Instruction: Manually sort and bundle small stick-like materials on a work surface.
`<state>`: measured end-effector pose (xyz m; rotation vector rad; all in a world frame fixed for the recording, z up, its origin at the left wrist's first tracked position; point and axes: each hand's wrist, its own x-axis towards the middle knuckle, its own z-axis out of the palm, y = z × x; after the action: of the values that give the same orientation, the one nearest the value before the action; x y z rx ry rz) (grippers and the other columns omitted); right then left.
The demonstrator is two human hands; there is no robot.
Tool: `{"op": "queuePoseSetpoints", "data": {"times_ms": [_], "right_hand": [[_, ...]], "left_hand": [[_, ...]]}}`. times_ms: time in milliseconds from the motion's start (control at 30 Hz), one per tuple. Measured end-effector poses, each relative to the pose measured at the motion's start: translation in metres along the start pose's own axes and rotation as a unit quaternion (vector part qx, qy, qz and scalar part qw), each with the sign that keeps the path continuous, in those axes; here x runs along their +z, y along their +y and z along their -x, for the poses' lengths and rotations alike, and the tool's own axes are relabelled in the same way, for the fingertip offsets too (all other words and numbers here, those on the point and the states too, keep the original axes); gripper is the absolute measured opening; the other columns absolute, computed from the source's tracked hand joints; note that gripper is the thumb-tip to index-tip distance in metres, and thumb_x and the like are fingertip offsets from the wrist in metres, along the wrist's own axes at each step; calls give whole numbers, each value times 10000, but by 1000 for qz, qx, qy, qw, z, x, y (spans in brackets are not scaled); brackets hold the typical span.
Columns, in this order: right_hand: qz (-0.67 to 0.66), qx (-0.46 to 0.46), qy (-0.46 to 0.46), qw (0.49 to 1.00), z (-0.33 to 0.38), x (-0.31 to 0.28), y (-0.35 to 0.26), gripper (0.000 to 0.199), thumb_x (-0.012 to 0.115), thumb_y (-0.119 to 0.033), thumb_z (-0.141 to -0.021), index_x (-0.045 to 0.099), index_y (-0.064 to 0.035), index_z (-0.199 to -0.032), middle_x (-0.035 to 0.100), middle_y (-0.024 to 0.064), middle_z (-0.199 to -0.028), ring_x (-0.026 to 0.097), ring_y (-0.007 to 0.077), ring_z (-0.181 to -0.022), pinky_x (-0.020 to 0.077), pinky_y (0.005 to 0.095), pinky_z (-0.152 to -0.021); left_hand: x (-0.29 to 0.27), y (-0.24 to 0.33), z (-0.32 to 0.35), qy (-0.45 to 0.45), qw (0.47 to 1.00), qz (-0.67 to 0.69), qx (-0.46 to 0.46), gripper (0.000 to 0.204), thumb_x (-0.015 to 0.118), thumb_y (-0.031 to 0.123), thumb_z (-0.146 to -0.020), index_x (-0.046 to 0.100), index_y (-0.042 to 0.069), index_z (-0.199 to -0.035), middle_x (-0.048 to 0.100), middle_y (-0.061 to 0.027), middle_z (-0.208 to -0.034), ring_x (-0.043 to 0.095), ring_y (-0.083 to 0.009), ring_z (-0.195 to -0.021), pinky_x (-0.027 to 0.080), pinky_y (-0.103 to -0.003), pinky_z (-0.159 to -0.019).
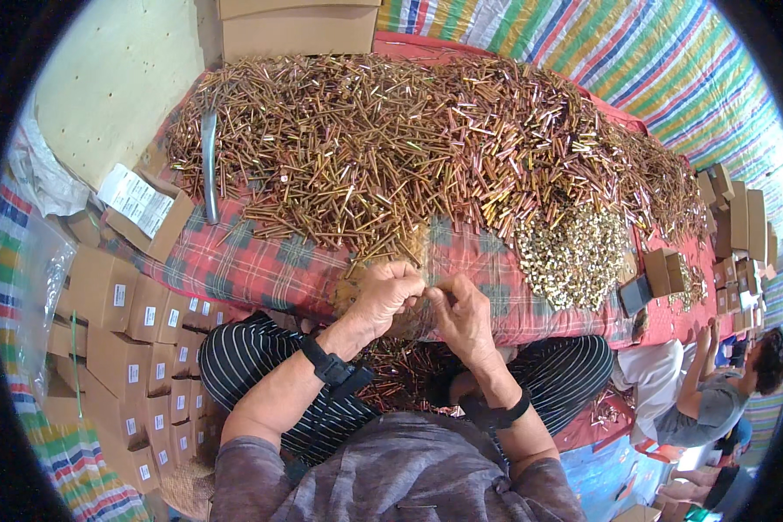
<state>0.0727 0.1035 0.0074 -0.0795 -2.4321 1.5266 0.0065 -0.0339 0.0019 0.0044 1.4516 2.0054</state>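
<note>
Entry: hands sitting between rods and small fittings

Both hands are hovering at the near edge of the plaid-covered table [296, 261], the left hand [380, 297] and the right hand [464, 316] pointing inward, fingertips nearly touching. Grip state: each is holding thumb and fingers drawn together in a pinch. Whether a piece is sitting between the tips, cannot tell; too small at this scale.

Location: the heap of metal rods [391, 139] is spreading across the far side of the table. Its near tongue [395, 247] is lying just beyond the left hand, which is therefore the nearer one to the rods. Long axes: rods are pointing every way, lying flat or leaning on one another; no shared direction is showing.

The pile of small shiny fittings [574, 257] is lying beyond and to the right of the right hand, well apart from it, with bare cloth running between. The right hand is the nearer to it. Judgement: this left-rods, right-fittings split is governing reach.
</note>
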Motion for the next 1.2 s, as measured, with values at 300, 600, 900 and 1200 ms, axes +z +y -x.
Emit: {"op": "queuePoseSetpoints", "data": {"times_ms": [300,600,900,1200], "right_hand": [[136,81,-48,986,-3,-5,-1,237,602,-218,-870,549,2,-801,556,156,-668,532,279,-585,424,356,-549],[-11,216,-173,961,-12,-24,3,407,542,-357,-900,582,5,-717,552,139,-585,482,183,-504,418,357,-501],[314,-31,213,925,-98,-48,65,191,616,-185,-806,577,-2,-776,605,184,-738,593,330,-624,466,412,-588],[476,4,93,874,-125,-46,81,566,673,-269,-735,460,-75,-1222,457,205,-1210,426,398,-1108,399,480,-875]], "left_hand": [[0,-3,-1,-15,999,23,-17,103,585,86,-752,562,105,-653,530,43,-599,446,-19,-512,309,-155,-440],[-10,10,-3,-286,901,-321,61,134,627,137,-747,664,17,-791,619,-2,-678,557,-95,-609,445,-247,-538],[-38,3,-31,179,696,-634,286,136,586,70,-754,517,-27,-819,561,-214,-863,575,-390,-797,482,-444,-690],[-28,5,-31,174,674,-663,275,116,552,11,-718,515,-29,-821,579,-209,-762,597,-364,-741,513,-427,-649]]}}
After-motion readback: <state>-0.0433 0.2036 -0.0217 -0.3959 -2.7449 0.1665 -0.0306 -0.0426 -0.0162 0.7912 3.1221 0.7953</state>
